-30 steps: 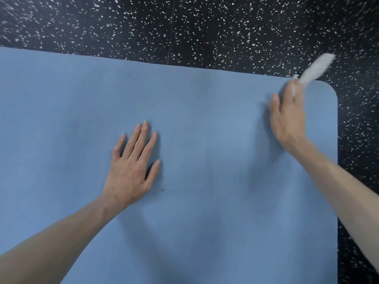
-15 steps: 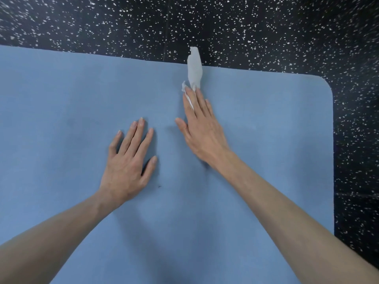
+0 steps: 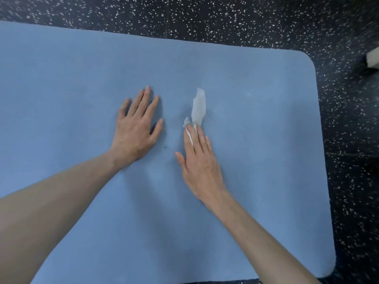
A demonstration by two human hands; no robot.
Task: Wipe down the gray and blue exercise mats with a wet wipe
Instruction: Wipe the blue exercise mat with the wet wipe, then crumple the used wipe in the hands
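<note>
The floor [image 3: 225, 19] is black rubber flecked with white, and it frames the scene along the top and down the right side. On it lies the blue mat [image 3: 266, 140], which fills most of the view; its far edge runs across the upper part of the frame, its far right corner is rounded, and its near right corner shows at the lower right, also rounded. The mat runs out of view on the left. At the right edge of the frame, on the floor well apart from the mat, sits a pale, blurred object [image 3: 372, 57] too cut off to identify. 2 bare forearms reach in from the bottom of the frame across the mat. The left hand [image 3: 136, 128] lies flat on the mat just left of center, palm down, fingers straight and slightly spread, thumb out to the side. The right hand [image 3: 200, 162] lies just beside it on the right, apart from it, also palm down with fingers straight and close together, pointing away from the person. The wipe [image 3: 198, 108] is a crumpled white strip on the mat; its near end sits under the fingertips of the right hand, pressed to the mat by the straight fingers, with a small fold poking out beside the index finger, and the rest trails away past the fingertips toward the far edge. A tiny dark speck [image 3: 165, 147] marks the mat between the 2 hands.
</note>
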